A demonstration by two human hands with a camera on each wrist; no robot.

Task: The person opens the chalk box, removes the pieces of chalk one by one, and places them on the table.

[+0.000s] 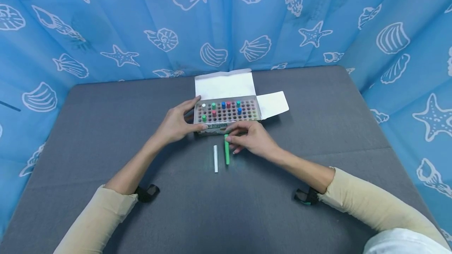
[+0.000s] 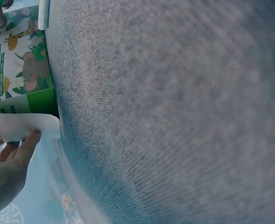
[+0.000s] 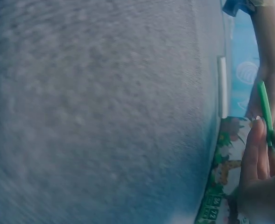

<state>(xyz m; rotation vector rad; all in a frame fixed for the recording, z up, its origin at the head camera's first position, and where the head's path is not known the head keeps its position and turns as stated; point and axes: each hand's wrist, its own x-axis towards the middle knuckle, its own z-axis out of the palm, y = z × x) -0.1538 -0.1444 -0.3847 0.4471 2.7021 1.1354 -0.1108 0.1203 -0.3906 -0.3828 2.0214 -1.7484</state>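
Observation:
An open chalk box [image 1: 215, 131] stands at the back middle of the table, its holed insert carrying several coloured chalks. My left hand [image 1: 175, 122] grips the box's left end, thumb on the front edge and fingers toward the back corner. In the left wrist view, fingers touch a white end flap [image 2: 30, 125]. Just in front of the box, my right hand [image 1: 256, 140] pinches a green chalk [image 1: 227, 154] near its upper end; the right wrist view shows this chalk [image 3: 265, 105] between thumb and fingers. A white chalk [image 1: 215, 160] lies on the table to its left.
The white lid [image 1: 225, 84] is folded back behind the box, and a side flap [image 1: 272, 105] sticks out to the right. Grey cloth covers the table [image 1: 226, 214]. A blue shell-print curtain [image 1: 141, 19] hangs behind and along the sides.

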